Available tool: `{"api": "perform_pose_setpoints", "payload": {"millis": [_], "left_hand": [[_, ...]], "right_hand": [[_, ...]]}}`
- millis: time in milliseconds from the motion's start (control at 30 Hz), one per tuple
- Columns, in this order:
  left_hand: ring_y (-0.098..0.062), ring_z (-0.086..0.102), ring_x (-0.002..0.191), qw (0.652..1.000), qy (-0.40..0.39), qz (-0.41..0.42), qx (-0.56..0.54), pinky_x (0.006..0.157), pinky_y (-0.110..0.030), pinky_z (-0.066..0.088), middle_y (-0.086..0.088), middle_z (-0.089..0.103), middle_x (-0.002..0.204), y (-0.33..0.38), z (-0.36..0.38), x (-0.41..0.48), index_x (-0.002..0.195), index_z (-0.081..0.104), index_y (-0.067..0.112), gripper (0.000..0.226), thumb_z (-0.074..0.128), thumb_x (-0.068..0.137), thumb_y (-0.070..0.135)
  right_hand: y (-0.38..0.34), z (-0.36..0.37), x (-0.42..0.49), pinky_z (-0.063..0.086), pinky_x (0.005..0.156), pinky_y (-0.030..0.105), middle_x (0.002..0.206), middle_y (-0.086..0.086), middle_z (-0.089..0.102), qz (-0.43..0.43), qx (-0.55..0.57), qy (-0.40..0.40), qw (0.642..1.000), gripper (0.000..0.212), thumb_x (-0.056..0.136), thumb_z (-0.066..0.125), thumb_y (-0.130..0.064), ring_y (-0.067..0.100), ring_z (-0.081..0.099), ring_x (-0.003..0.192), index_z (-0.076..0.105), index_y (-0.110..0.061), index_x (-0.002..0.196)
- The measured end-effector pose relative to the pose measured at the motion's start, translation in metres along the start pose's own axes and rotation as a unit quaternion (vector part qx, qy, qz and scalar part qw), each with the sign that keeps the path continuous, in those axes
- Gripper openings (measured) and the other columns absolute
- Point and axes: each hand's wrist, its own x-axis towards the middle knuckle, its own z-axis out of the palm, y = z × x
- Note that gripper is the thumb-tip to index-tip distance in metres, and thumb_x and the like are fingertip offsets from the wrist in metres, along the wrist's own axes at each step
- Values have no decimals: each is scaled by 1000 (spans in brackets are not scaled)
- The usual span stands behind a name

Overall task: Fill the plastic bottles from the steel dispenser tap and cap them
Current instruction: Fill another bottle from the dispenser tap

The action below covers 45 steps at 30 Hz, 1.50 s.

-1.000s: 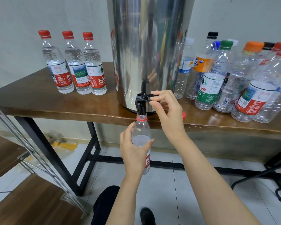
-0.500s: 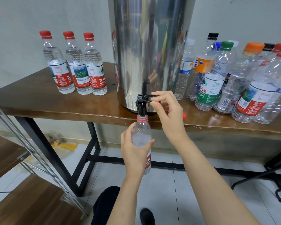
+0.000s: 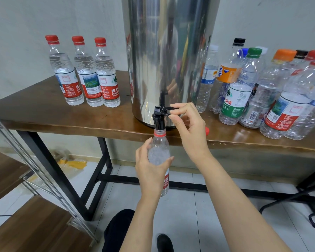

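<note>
Red cap [image 3: 207, 131] half behind right hand [image 3: 187, 128]

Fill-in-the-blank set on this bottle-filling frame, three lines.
The left hand holds the clear plastic bottle under the black ____ of the shiny steel dispenser.
The right hand pinches the black lever; beside it lies a loose ____ cap.
____ red-capped bottles stand on the brown wooden table, left of the dispenser.
Missing: tap; red; three.

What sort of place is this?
Likely a makeshift workroom, not a proper kitchen: a big steel dispenser stands on a plain wooden table crowded with assorted plastic bottles, against a bare wall.
</note>
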Motion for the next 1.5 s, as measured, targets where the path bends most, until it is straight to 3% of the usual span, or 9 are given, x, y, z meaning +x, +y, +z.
{"api": "perform_pose_setpoints", "payload": {"millis": [167,300,533,933,1067,1233,1333,1500], "left_hand": [[23,42,108,1000,-1,-3,0,95,-23,40,14,50,121,2,0,0,126,50,38,76,91,65,18],[12,47,107,1000,-2,-4,2,99,-26,42,15,50,122,2,1,1,128,51,36,76,91,65,19],[22,42,109,1000,-6,2,7,97,-24,40,16,48,121,-1,1,1,131,52,33,77,91,66,20],[19,45,109,1000,-4,1,-8,95,-23,43,15,51,120,-2,1,1,126,52,37,75,91,66,17],[18,46,109,1000,-9,2,-10,93,-19,42,16,50,119,-1,0,1,125,50,39,75,91,66,17],[13,48,111,1000,-14,-3,-17,95,-21,43,13,51,121,-1,-2,1,130,53,33,75,90,67,16],[17,47,108,1000,-17,-4,-20,89,-12,40,13,51,121,0,-2,2,130,54,32,76,91,66,15],[17,48,109,999,-19,-11,-33,94,-21,44,22,49,118,2,-3,2,127,53,37,74,90,67,13]], "right_hand": [[0,0,0,46,82,18,113,-6,63,1,1,0,1000,7,94,62,-17,10,61,103,63,-24,95],[0,0,0,47,82,18,113,-7,62,2,-1,0,1000,9,95,62,-15,10,60,104,63,-24,95],[-1,0,0,46,82,17,112,-12,61,1,-3,0,1000,11,95,62,-14,8,60,104,62,-25,95],[0,0,-1,47,83,24,112,-11,62,-3,-6,1,1000,10,95,63,-13,11,60,105,63,-23,96],[-2,-3,0,46,80,19,112,-10,62,-18,-26,-7,999,9,94,64,-13,4,59,103,64,-22,96],[-1,-16,2,43,80,17,112,-3,64,-75,-96,-58,991,9,93,65,-16,-2,56,95,70,-12,100],[-4,-23,9,46,78,24,106,0,67,-162,-196,-67,965,19,94,58,-22,12,55,93,73,-11,99],[-30,-16,37,34,67,13,85,-5,66,-265,-274,-70,922,19,92,60,-27,15,41,81,74,-14,90]]}}
